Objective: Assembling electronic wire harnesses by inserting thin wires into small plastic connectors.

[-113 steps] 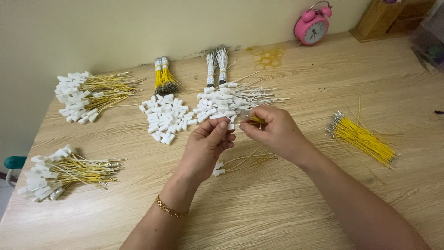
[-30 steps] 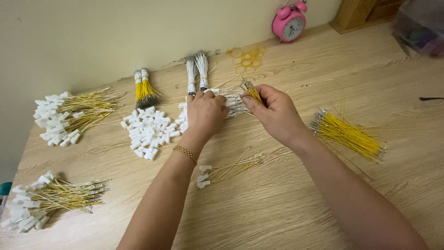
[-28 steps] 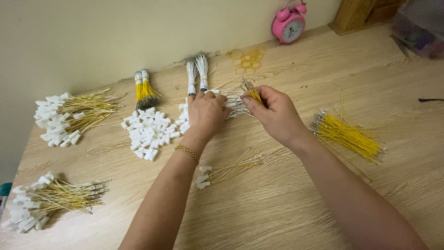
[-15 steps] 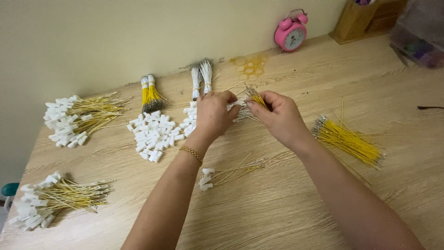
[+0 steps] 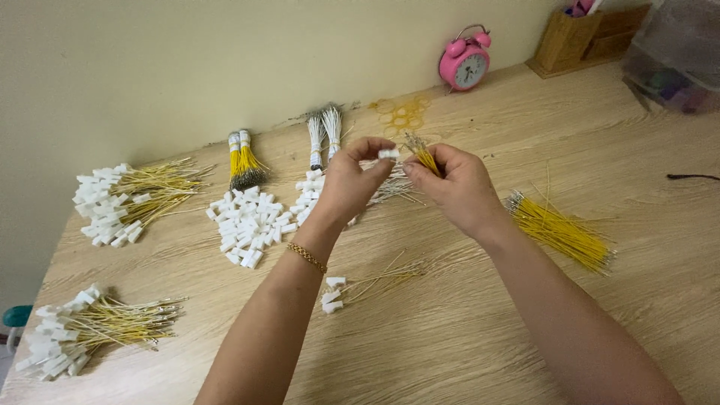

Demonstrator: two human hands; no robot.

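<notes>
Item, wooden table [image 5: 465, 352], viewed from the near edge, work in progress. Left hand [image 5: 346, 184]: raised over the middle of the table, fingertips pinched closed on one small white connector housing [image 5: 388, 154]. Right hand [image 5: 457, 187]: closed on a small bunch of yellow wires [image 5: 424, 157], their metal tips pointing up and toward the housing, close beside it but seemingly not yet in it. Step in hand, by my judgement: fitting a wire end into the housing; the next move calls for lining one tip up with an opening and pushing it straight home, a fine two-handed fit. Surrounding stock: loose pile of white housings [image 5: 246, 217] left of centre; a second heap partly hidden behind the left hand; bundled yellow wires [image 5: 241, 159] and bundled white wires [image 5: 324, 135] toward the far edge; loose yellow wires [image 5: 559, 229] to the right; finished wire-and-housing assemblies in heaps at the far left [image 5: 124, 202] and the near left corner [image 5: 86, 330]; a few assemblies [image 5: 367, 285] lying between the forearms. Pink alarm clock [image 5: 465, 66] at the far edge.
</notes>
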